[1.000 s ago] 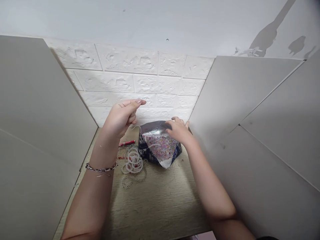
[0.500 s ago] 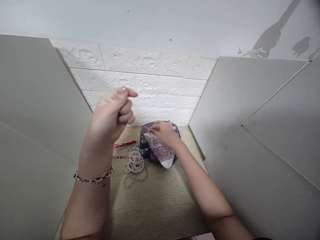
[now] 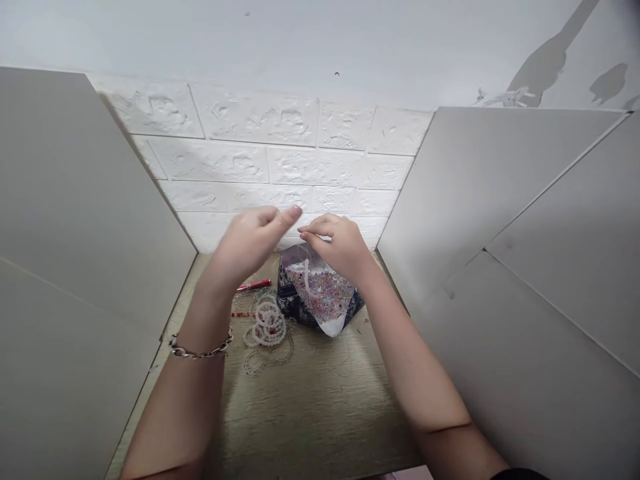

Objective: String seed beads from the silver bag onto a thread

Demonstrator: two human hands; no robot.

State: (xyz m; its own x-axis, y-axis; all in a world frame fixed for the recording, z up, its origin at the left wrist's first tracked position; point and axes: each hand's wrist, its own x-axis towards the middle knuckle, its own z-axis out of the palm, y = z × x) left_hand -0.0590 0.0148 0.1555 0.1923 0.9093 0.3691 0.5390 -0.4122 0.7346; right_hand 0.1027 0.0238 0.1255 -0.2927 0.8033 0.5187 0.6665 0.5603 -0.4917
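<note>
My right hand (image 3: 337, 243) pinches a thin, clear beading thread (image 3: 302, 251) between thumb and fingertips. From it a short white bead strand (image 3: 307, 277) hangs over a spread of small pink and multicoloured beads (image 3: 327, 293). These lie on a dark blue patterned bag (image 3: 290, 303) with a white corner showing below them. Just left of the right hand is my left hand (image 3: 253, 243), slightly blurred, its fingers curled and its thumb pointing right. What lies in its fingers is hidden. A chain bracelet (image 3: 200, 351) circles the left wrist.
Left of the bag on the wooden tabletop (image 3: 310, 407) lie a pile of white bead bracelets (image 3: 269, 327), a greenish bead strand (image 3: 256, 363) and a red pen (image 3: 254, 285). Pale panels (image 3: 500, 180) stand on both sides, with a white brick-pattern wall (image 3: 295, 163) behind.
My left hand has come down and right, close to the right hand. My right hand has risen slightly, lifting the thread, and the white bead strand now hangs more upright.
</note>
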